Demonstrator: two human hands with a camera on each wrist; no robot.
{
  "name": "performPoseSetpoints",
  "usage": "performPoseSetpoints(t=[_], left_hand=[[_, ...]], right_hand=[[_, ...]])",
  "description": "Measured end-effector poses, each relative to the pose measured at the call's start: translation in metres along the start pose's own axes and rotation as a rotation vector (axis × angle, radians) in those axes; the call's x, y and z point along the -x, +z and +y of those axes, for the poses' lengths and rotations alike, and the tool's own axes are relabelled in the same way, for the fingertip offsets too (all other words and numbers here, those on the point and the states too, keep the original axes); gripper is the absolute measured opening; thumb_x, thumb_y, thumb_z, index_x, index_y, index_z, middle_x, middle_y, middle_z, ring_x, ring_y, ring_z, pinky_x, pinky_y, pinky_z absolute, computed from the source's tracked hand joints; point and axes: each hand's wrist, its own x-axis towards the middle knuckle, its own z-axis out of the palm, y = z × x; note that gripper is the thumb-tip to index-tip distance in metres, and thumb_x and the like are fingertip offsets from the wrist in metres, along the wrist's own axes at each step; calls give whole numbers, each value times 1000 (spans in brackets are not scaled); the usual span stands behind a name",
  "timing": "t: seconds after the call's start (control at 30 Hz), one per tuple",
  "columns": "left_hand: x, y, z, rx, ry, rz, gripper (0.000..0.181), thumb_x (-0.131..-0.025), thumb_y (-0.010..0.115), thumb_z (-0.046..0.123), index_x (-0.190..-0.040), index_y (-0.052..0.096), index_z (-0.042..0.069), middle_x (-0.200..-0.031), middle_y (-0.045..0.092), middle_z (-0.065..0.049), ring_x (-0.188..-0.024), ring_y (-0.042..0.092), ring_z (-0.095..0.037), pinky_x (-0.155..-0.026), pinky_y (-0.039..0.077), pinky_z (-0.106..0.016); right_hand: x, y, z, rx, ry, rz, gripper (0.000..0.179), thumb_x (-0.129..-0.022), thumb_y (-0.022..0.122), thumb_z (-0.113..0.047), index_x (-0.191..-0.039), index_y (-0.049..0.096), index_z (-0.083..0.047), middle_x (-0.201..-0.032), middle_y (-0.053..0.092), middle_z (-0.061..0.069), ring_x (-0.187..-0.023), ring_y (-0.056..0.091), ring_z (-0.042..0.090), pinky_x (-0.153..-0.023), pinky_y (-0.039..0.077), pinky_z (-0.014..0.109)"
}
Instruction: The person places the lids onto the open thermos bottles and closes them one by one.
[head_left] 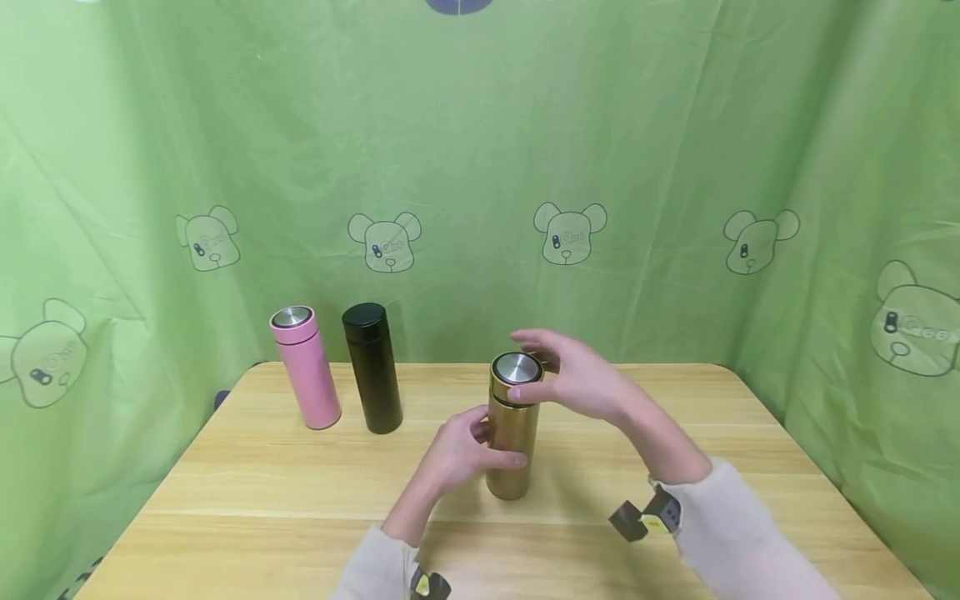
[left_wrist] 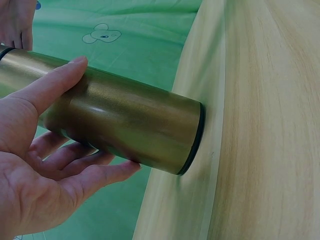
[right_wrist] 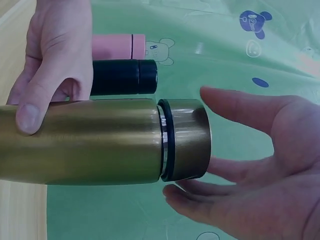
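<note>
A gold thermos bottle (head_left: pixel 513 442) stands upright on the table. My left hand (head_left: pixel 463 454) holds its body, thumb across the near side and fingers behind. The bottle's gold lid (right_wrist: pixel 187 140) has a black ring at its base, and a thin silver gap shows between it and the body. Around the lid is my right hand (head_left: pixel 577 379), thumb and fingers spread to either side. In the right wrist view its thumb (right_wrist: pixel 235 105) stands just off the lid's edge, with the other fingers loosely bent past the far edge.
To the left, a pink thermos bottle (head_left: pixel 311 375) with a silver-topped lid stands beside a black thermos bottle (head_left: pixel 374 375). All stand on a wooden table (head_left: pixel 262 517). A green curtain (head_left: pixel 480 150) with bear-head prints hangs behind and at both sides.
</note>
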Motion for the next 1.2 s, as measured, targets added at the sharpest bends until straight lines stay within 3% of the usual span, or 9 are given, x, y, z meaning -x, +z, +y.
performPoseSetpoints(t=[0.1,0.3,0.57,0.8,1.2], left_hand=[[0,0,0,6,-6,-2,69,-71,92,40,-132,63,32,-137,66,-5,-130,61,-26,-111,46,-53],[0,0,0,6,-11,-3,69,-71,92,41,-133,63,32,-137,66,-6,-130,60,-27,-111,46,-54],[-1,-1,-1,7,-7,-5,71,-70,92,42,-134,62,32,-138,66,-5,-130,60,-26,-111,46,-53],[0,-1,-1,13,-4,-9,71,-71,92,41,-135,62,31,-138,65,-5,-131,60,-26,-112,46,-53],[0,-1,-1,3,-3,-6,70,-71,91,41,-134,62,32,-138,66,-4,-130,60,-26,-111,46,-52]], right_hand=[[0,-2,1,-31,-18,-39,76,-88,78,-22,-153,41,-7,-149,53,17,-138,51,37,-114,41,57],[-1,-3,2,-18,-20,-51,69,-90,75,-22,-149,46,-3,-141,60,16,-132,56,34,-111,45,54],[-2,1,1,-20,46,15,68,-85,81,-34,-141,53,-7,-133,64,11,-129,58,34,-108,47,56],[-4,5,4,-1,102,78,68,-79,85,-41,-133,55,-11,-123,66,8,-119,61,29,-101,51,50],[-3,5,4,8,103,65,75,-80,84,-46,-136,51,-8,-125,64,12,-119,59,30,-100,51,51]])
